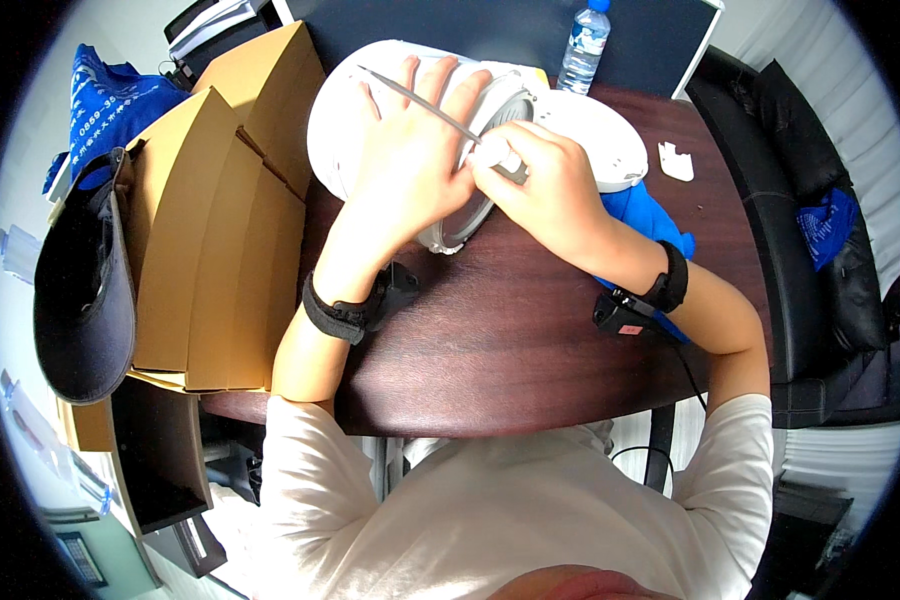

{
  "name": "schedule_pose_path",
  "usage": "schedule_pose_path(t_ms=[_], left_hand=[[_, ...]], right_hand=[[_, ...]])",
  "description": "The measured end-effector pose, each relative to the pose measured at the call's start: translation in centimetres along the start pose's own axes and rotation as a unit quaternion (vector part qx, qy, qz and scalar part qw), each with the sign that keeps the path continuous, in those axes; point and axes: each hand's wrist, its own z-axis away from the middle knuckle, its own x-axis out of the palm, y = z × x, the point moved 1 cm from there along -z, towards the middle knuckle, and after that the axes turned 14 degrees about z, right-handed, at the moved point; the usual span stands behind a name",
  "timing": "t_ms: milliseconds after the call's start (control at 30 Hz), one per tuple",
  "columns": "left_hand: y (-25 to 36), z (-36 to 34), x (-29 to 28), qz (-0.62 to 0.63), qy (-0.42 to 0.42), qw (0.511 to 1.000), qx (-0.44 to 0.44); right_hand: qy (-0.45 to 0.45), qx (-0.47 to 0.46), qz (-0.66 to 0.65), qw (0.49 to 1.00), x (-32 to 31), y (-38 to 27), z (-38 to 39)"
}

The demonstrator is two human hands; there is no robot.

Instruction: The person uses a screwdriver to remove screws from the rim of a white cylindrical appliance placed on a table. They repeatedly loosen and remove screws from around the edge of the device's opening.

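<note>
The white round housing (332, 140) lies toward 12 o'clock on the dark table (490, 340), with a loose white disc (605, 140) to its 3 o'clock side. The left hand (410, 165) is spread wide over the housing, its fingers apart; whether the palm bears on anything beneath cannot be told. The right hand (550, 185) has its grip closed around the handle of what looks like a screwdriver (420, 102), whose shaft points to 10 o'clock across the left fingers. That crossing is the main hazard: a sudden twist or push of the right wrist could scrape the knuckles or score the plastic. If the left hand bears down unevenly, the curved housing could rock. A shove toward 3 o'clock could slide the disc into the small white piece (676, 162), and the upright bottle (582, 55) at 1 o'clock could topple if bumped.
</note>
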Motion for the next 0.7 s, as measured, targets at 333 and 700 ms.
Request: schedule_pose_path(t_ms=[333,700], left_hand=[[-0.2,0.0,-0.1,-0.019,-0.023,1.0,-0.002],[-0.2,0.3,-0.9,-0.004,-0.052,0.999,-0.013]], right_hand=[[-0.001,-0.088,0.082,0.993,-0.3,0.0,-0.3],[-0.009,-0.242,0.162,0.957,-1.0,0.6,-1.3]])
